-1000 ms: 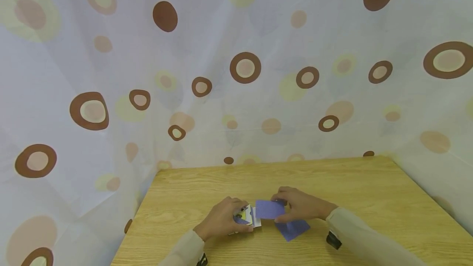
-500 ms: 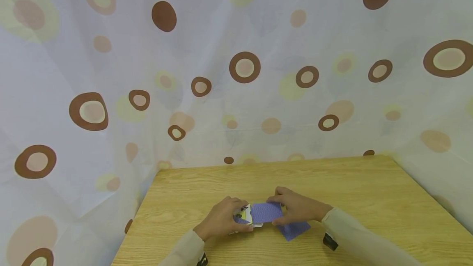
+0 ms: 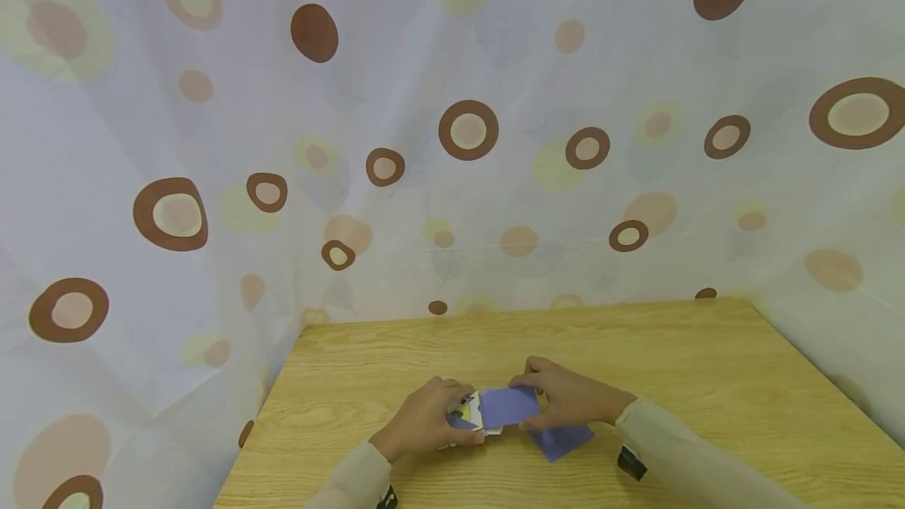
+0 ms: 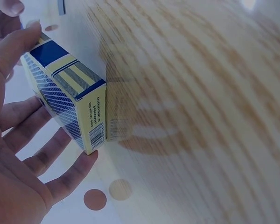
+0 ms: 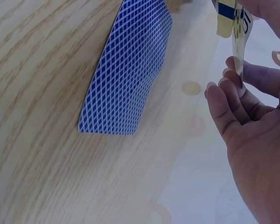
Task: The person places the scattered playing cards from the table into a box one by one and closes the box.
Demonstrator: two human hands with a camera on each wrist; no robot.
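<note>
My left hand [image 3: 427,420] grips a blue and yellow playing card box [image 4: 92,114] on its side faces, thumb on one edge and fingers along the other. The box's open end points toward my right hand [image 3: 576,397], which pinches a blue-backed playing card [image 3: 507,407] between thumb and fingers. That card's far edge meets the box mouth; how far it is inside, I cannot tell. In the right wrist view a printed front shows on the held card [image 5: 239,51]. A second blue-backed card [image 5: 123,74] lies below my right hand, slightly bent.
Under both hands is a wood-grain table [image 3: 636,352]. A white curtain with brown and yellow dots [image 3: 516,179] stands behind it and along both sides. Dark wrist straps show at the sleeves [image 3: 707,450].
My right hand has moved slightly left, bringing the held card against the box mouth and over its white flap. In the last half second almost nothing has moved. The left hand stays put.
</note>
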